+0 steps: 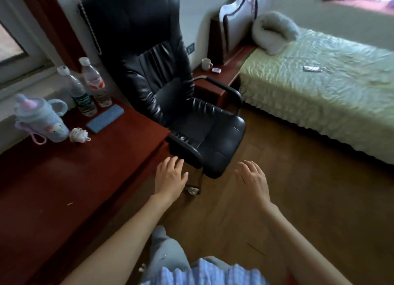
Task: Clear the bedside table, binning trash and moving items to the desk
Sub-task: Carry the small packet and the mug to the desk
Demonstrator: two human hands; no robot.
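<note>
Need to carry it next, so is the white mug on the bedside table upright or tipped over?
Upright: the white mug stands on its base on the dark red bedside table, rim up, handle sideways.

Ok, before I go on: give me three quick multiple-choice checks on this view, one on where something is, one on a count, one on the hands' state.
1. Where is the white mug?
A. on the desk
B. on the bedside table
C. on the bed

2. How many clear plastic bottles stand on the desk?
A. one
B. two
C. four

3. What are the hands doing?
A. both empty and open
B. left holds a bottle
C. right holds the mug

Answers: 1 B, it sits beside the headboard; 2 B, the bottles stand side by side; 3 A, left hand and right hand hold nothing.
</note>
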